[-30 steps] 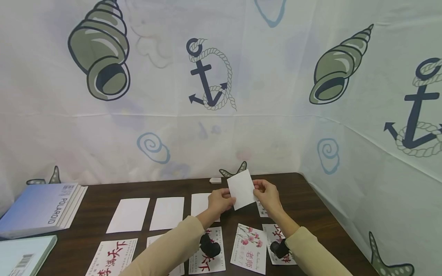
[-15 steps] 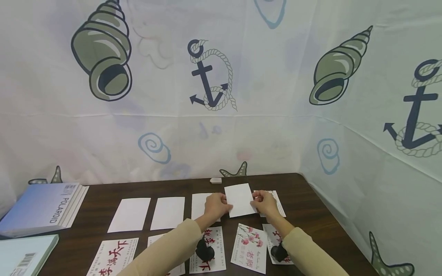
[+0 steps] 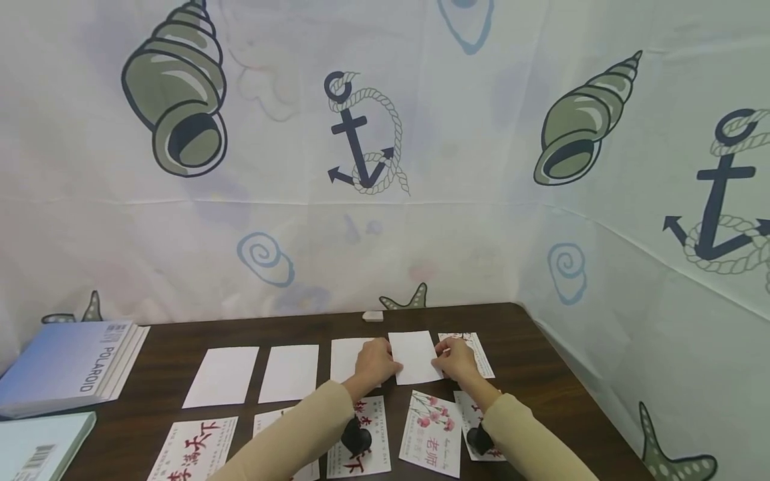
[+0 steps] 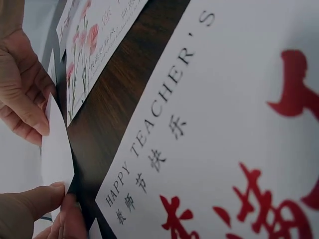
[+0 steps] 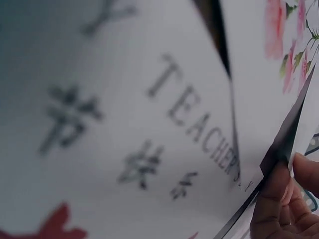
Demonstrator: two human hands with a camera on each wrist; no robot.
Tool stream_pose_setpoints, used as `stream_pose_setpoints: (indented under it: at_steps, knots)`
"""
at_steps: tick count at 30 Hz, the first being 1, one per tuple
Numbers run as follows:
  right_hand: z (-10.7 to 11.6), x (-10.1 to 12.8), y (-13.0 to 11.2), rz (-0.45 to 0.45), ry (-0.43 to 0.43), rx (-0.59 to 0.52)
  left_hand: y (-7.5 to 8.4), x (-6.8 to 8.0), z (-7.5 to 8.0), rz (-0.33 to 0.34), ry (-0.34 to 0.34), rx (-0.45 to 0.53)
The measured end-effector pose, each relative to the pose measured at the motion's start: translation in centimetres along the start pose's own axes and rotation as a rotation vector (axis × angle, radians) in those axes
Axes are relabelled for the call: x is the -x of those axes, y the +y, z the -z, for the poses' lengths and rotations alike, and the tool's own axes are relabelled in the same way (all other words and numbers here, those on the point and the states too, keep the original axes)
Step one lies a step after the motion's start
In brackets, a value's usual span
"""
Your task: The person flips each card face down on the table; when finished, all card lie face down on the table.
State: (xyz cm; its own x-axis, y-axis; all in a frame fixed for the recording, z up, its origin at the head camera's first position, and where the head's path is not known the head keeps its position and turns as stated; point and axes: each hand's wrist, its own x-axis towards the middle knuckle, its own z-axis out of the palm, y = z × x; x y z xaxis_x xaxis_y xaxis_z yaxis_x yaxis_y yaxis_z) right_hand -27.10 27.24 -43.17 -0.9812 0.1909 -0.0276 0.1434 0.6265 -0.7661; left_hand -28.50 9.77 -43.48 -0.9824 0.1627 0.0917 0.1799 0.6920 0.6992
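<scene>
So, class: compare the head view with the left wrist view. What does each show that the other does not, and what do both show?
Only the head view shows the whole dark table, the row of blank white cards, the Polaroid albums and the seashell-and-anchor backdrop.

Only the left wrist view lets you read "HAPPY TEACHER'S" on a red-lettered card lying flat.

Both show the left hand and right hand pinching opposite edges of one blank card, and the pink-flower card.
</scene>
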Motion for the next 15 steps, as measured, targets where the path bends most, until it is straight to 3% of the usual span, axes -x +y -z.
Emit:
stream_pose_setpoints:
  at_steps: [9, 15]
  knots:
    - [-0.13, -0.41, 0.07, 0.056, 0.021, 0.153, 0.58, -0.25, -0.49, -0.004, -0.002, -0.126]
    - [-0.19, -0.45, -0.31, 0.064, 0.019, 0.231, 0.6, -0.41, -0.73, -0.004, 0.004, -0.15]
